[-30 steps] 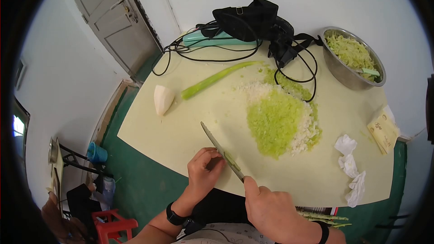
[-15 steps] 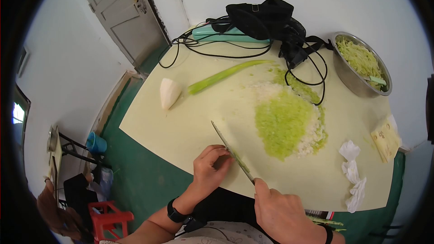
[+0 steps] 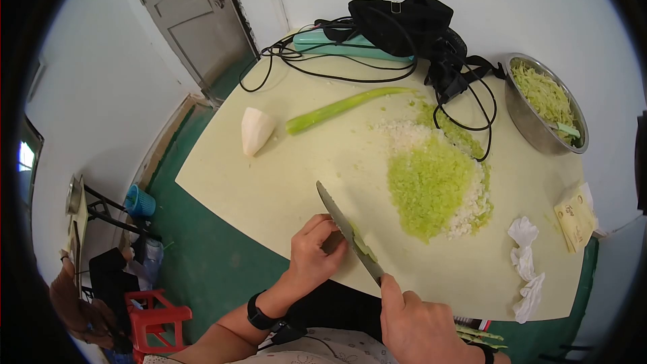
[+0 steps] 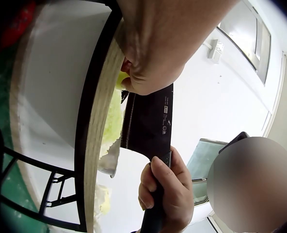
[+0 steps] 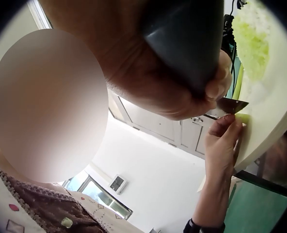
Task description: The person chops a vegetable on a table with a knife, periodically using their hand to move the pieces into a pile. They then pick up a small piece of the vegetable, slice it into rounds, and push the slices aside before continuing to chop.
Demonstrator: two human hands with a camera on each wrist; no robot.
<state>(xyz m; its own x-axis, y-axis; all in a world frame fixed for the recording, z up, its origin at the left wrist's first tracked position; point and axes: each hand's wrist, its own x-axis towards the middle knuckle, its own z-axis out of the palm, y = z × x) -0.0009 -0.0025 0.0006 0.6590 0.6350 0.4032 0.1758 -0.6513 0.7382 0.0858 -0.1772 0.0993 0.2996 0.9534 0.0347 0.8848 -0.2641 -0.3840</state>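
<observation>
My right hand [image 3: 418, 323] grips the black handle of a broad-bladed kitchen knife [image 4: 151, 121]. The blade slants away to the left, low over the table edge nearest me. On the blade's left side, my left hand [image 3: 315, 251] has curled fingers, which pinch a short piece of green stalk [image 5: 243, 118] right beside the blade. Part of that piece is hidden by the fingers and the knife. A pale green strip [image 3: 364, 244] shows along the right side of the blade. To the right spreads a heap of finely chopped green vegetable [image 3: 428, 189] with white bits [image 3: 468, 212].
A long green stalk [image 3: 344, 109] and a peeled white root piece [image 3: 257, 131] lie farther back. Black straps and cables [image 3: 404, 27] occupy the back edge. At right stand a metal bowl [image 3: 539, 121] of shredded greens, a tissue pack [image 3: 575, 219] and crumpled tissues [image 3: 524, 263].
The head view has shifted, so the table's contents sit further right. The knife blade has tilted, showing more of its flat side; both hands keep their hold near the same spot.
</observation>
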